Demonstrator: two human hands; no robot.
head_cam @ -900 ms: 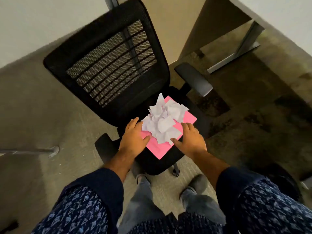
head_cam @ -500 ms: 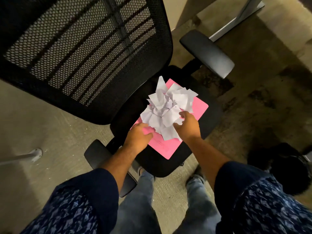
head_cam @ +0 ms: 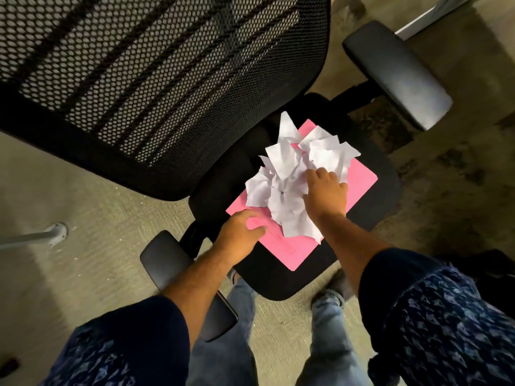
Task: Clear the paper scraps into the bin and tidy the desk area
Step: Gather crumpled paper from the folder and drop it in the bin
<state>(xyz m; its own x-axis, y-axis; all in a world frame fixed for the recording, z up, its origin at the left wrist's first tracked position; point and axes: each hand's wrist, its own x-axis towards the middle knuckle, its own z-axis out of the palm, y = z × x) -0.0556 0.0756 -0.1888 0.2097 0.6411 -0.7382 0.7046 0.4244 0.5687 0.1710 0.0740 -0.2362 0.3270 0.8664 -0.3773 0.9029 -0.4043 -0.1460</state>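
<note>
Two hands, left hand [head_cam: 240,235], right hand [head_cam: 326,190], one pink folder [head_cam: 359,182]

- A mesh chair back [head_cam: 156,79] rises over the seat [head_cam: 278,280] from 10 o'clock, closing off that side.
- Armrests flank the seat: one [head_cam: 395,71] at 2 o'clock, another [head_cam: 178,271] at 8 o'clock.
- Crumpled paper scraps [head_cam: 287,179] crowd a pink folder [head_cam: 289,252], both hands [head_cam: 239,235] [head_cam: 326,190] upon them.
- Bare seat edge at 5 o'clock lies open.
- Carpet [head_cam: 97,246] at 9 o'clock is open, save a metal leg [head_cam: 36,236].
</note>
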